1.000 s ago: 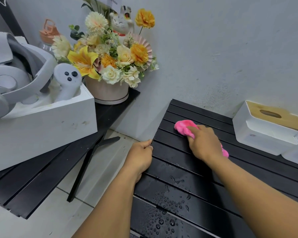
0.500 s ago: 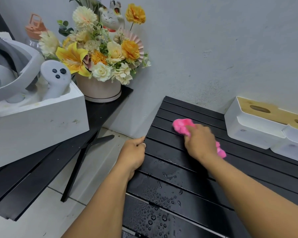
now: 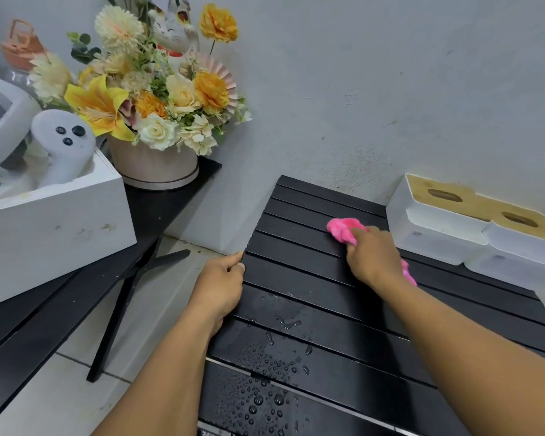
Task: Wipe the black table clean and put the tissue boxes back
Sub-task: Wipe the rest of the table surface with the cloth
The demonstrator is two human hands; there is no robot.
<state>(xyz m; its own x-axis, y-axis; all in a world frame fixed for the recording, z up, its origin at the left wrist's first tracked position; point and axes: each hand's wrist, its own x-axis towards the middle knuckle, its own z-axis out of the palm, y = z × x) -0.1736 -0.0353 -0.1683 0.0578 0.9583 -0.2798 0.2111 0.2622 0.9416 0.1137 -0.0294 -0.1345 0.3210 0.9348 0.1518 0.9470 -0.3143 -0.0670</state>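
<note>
Wiping the black table's (image 3: 296,243) far slats, pink cloth (image 3: 342,228) bunched in the right hand (image 3: 375,259), left hand (image 3: 221,278) gripping the edge. Working just beside the tissue boxes (image 3: 438,228) at the far right. Likely needing nearer sweeps over the water drops (image 3: 265,401).

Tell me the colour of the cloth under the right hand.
Bright pink: the crumpled wiping cloth, gripped by the right hand, shows best in the head view.

Two tissue boxes (image 3: 472,228) sit side by side at the far right of the surface (image 3: 296,243), against the wall (image 3: 390,89). Left of them the right hand (image 3: 375,256) holds a cloth (image 3: 342,229); the left hand (image 3: 221,284) grips the left edge. Droplets (image 3: 265,401) lie near.
</note>
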